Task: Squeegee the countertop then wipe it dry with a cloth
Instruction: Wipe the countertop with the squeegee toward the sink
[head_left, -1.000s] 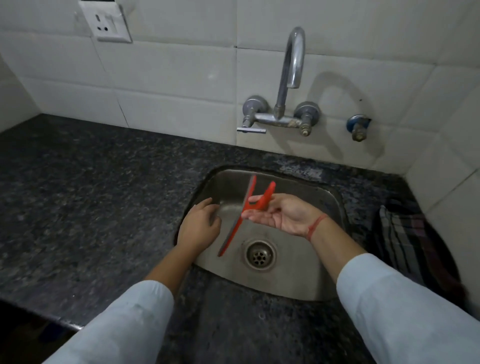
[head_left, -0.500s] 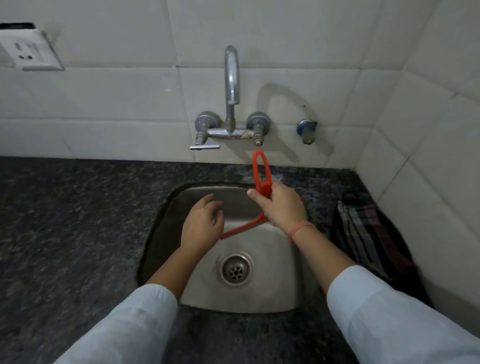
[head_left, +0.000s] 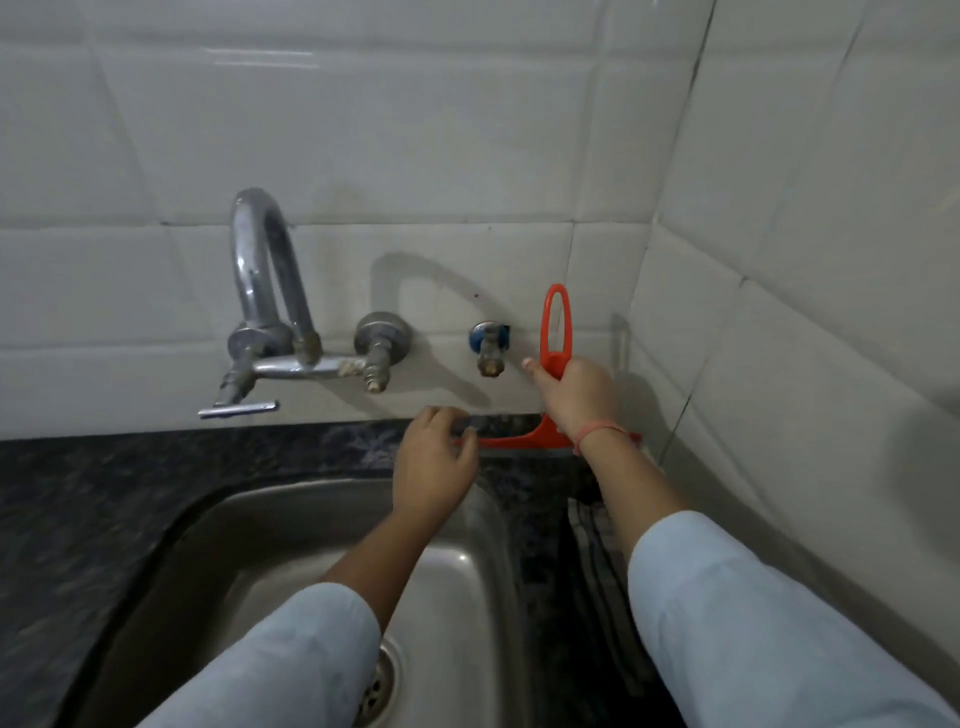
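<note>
red squeegee at the back of the counter, right of the sink

squeegee (head_left: 555, 332): red plastic, loop handle upright, blade edge down on the dark speckled countertop (head_left: 104, 499), on the strip behind the sink's far right corner, close against the tiled wall.

right hand (head_left: 576, 397): fingers wrapped closed around the lower part of the squeegee handle, thumb tip showing on the left side; thin red band on the wrist; pale blue sleeve.

left hand (head_left: 434, 467): over the sink's far rim, fingers loosely curled and holding nothing, fingertips at the left end of the squeegee blade; cannot tell if they touch it.

sink (head_left: 291, 525): steel, set into the countertop, drain near the bottom edge of view.

cloth (head_left: 595, 540): dark checked, on the countertop right of the sink, mostly hidden by the right forearm.

tap (head_left: 265, 291): chrome, wall-mounted above the sink's far left; a small blue-collared valve (head_left: 488, 345) on the wall right of it.
</note>
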